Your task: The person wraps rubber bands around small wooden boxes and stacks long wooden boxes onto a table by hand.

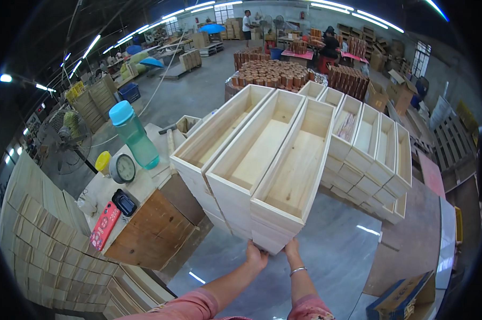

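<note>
Three stacks of long, open-topped pale wooden boxes stand side by side in front of me. At the near end of the right-hand stack of wooden boxes [277, 230], my left hand [257, 256] grips the lower left corner. My right hand [292, 250], with a bangle on the wrist, holds the same stack at its lower right. The fingertips of both hands are partly hidden by the wood. The top box [291, 181] of this stack has a bare inside. Left of it are the middle box [257, 146] and the far-left box [225, 128].
More stacked wooden boxes [366, 173] stand to the right on the shiny grey table [326, 250]. On a side stand at left are a teal bottle [137, 141], a round clock [123, 168] and a red phone [105, 225]. A cardboard box [403, 298] sits at lower right.
</note>
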